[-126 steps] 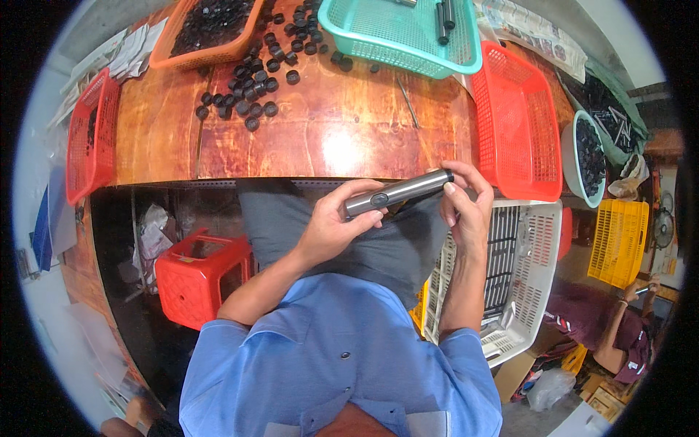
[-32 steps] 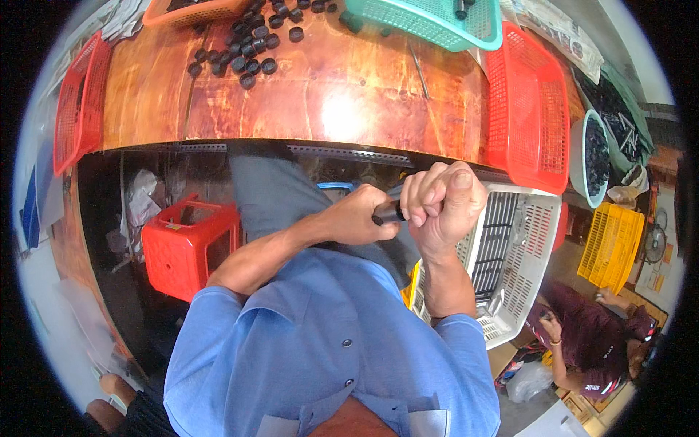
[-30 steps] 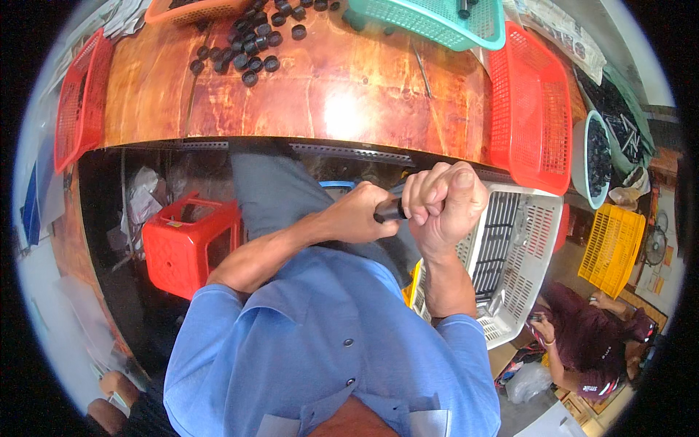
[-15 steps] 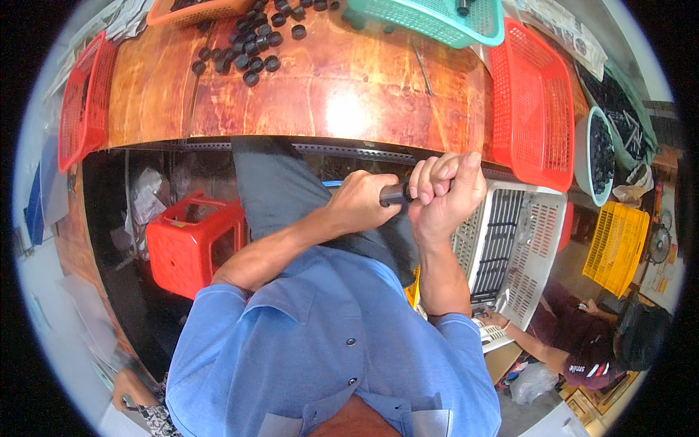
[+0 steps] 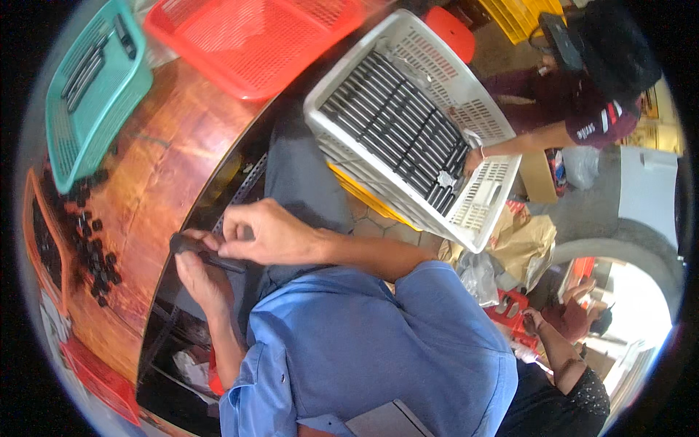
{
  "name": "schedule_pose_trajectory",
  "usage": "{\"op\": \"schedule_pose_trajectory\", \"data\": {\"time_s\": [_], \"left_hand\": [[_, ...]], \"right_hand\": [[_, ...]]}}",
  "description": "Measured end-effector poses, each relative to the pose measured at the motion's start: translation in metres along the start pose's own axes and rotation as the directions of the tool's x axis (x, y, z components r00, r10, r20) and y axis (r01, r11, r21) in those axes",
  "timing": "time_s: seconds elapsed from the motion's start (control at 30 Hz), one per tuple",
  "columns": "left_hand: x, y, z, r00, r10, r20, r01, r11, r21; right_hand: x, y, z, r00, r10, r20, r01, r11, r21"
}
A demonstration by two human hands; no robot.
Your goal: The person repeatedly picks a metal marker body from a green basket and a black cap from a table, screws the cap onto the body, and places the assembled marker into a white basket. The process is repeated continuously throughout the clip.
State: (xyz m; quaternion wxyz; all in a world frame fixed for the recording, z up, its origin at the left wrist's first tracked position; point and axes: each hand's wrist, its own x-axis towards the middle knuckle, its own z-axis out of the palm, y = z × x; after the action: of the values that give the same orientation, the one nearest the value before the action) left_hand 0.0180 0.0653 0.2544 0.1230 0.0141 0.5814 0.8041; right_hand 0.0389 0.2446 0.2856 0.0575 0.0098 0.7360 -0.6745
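Down at the left of the view, a dark slim metal rod with a black cap at its end (image 5: pixel 198 251) is held between both hands, just off the edge of the glossy reddish-brown wooden desk (image 5: pixel 167 167). Left hand (image 5: pixel 200 280) lies under the rod, its fingers (image 5: pixel 183 268) curled up narrowly around the capped end. Right hand (image 5: pixel 266 234) comes over from the right, its fingers (image 5: pixel 231 226) pinched on the rod's upper side, so the two hands meet on the same piece and both are closed on it.

Beyond the hands, on the desk, small black round caps (image 5: pixel 91 244) lie scattered along its left part. Farther off sits a teal plastic mesh basket (image 5: pixel 91 95) with a few dark rods in it, and beside it to the right an orange-red plastic mesh tray (image 5: pixel 255 40). Right of the desk stands a white plastic slotted crate (image 5: pixel 484 193) filled with rows of dark rods (image 5: pixel 397 124). Another person's hand (image 5: pixel 475 162) rests on that crate's right side. The wearer's blue shirt (image 5: pixel 371 349) fills the near middle
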Motion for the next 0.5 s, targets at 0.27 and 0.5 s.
{"op": "schedule_pose_trajectory", "data": {"time_s": [0.27,0.5], "left_hand": [[0.010,0.011,0.064,0.997,0.073,0.021,-0.072,0.996,-0.047],[0.027,0.020,0.099,0.947,-0.058,0.316,0.118,0.978,-0.173]], "right_hand": [[-0.021,0.012,-0.030,0.999,-0.009,-0.036,0.004,0.989,-0.150],[-0.036,0.025,-0.048,0.987,-0.121,-0.105,0.092,0.964,-0.248]]}}
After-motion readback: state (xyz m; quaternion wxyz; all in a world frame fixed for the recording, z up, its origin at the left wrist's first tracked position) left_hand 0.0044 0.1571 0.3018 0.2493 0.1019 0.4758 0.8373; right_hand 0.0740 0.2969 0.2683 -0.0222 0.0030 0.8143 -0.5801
